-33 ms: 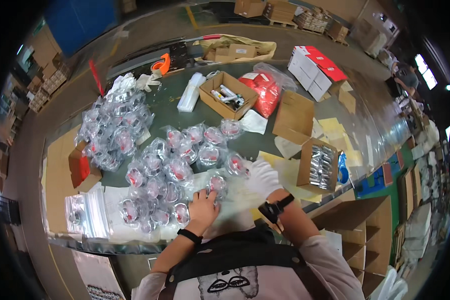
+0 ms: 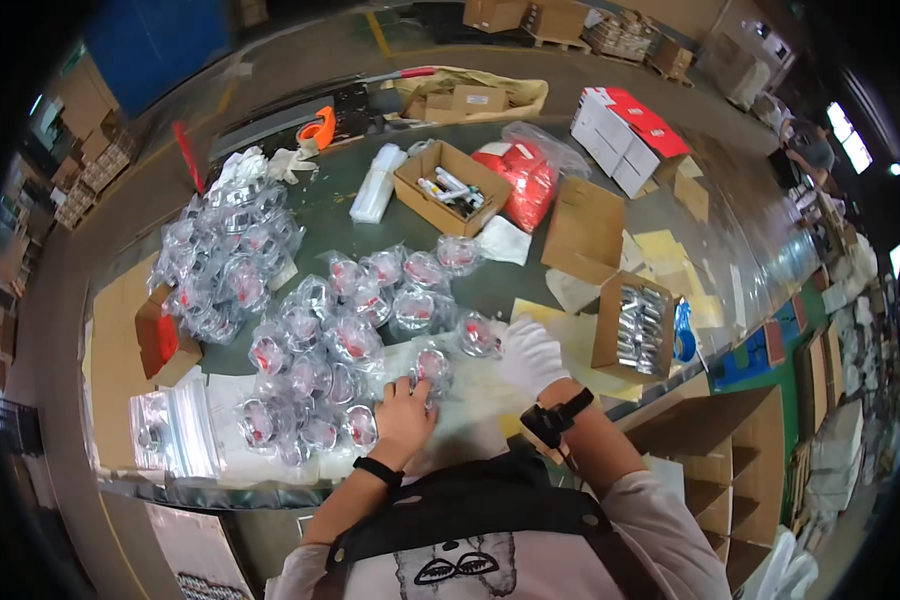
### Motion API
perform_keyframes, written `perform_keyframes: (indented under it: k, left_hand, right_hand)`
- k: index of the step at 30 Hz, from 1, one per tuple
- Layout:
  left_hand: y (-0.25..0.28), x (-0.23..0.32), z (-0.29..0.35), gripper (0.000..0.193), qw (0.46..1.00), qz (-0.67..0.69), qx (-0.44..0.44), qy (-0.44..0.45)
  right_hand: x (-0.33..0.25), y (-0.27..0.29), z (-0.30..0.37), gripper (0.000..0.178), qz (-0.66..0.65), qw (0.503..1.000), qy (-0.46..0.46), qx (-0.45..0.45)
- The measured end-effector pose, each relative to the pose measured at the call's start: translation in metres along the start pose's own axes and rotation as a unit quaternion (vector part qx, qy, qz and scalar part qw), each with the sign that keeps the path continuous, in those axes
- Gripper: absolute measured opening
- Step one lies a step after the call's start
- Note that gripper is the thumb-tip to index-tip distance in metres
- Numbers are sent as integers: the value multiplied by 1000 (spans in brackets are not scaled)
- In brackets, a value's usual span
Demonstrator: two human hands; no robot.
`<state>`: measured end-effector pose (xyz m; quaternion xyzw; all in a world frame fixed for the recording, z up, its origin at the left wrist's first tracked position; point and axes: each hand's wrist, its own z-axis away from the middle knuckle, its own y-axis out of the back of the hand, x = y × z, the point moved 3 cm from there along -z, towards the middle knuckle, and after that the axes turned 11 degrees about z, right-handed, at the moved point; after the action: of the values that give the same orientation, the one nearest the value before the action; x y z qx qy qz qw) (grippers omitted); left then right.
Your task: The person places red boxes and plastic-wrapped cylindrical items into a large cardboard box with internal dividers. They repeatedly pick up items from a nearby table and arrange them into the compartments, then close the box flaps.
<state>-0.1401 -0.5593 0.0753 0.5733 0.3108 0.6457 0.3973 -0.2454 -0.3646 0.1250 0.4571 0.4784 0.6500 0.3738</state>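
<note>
Clear plastic bags, each with a round shiny metal piece and a red mark, lie spread in front of me. My left hand [image 2: 405,415] is bare and rests with its fingers apart, its fingertips at the near edge of one bagged round metal piece [image 2: 431,368]. On my right hand [image 2: 532,355] is a white glove. Its fingers are bent at the right edge of another bagged round metal piece [image 2: 478,335] and seem to pinch the bag; the fingertips are partly hidden. More bagged metal pieces [image 2: 352,338] lie to the left.
A large heap of bagged pieces [image 2: 232,250] stands at left, near a small carton [image 2: 168,338] and flat clear bags [image 2: 185,432]. Behind are a carton of markers [image 2: 440,212], a red bag [image 2: 518,180] and an orange tape dispenser [image 2: 317,129]. A carton of metal parts [image 2: 610,325] stands right.
The bagged piece at my right hand has shifted slightly right and toward me, away from the others. My right hand, blurred before, is now sharper. My left hand stays in place.
</note>
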Motion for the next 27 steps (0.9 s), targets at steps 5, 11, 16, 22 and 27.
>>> perform_keyframes:
  k: [5, 11, 16, 22, 27]
  left_hand:
    - [-2, -2, -3, 43, 1000, -10, 10, -20]
    - [0, -10, -3, 47, 998, -10, 24, -54]
    - [-24, -8, -19, 54, 991, 53, -17, -123]
    - [-44, -74, -63, 60, 993, 61, -67, -79]
    - [-3, -23, -55, 50, 968, 188, -139, 93]
  right_hand:
    - [24, -10, 45, 52, -22, 999, 9, 43]
    - [10, -26, 36, 52, -132, 991, 30, 6]
    - [18, -79, -5, 23, -178, 980, -69, 63]
    - [76, -43, 117, 36, -676, 718, -94, -137]
    - [193, 54, 333, 50, -744, 619, -249, 43]
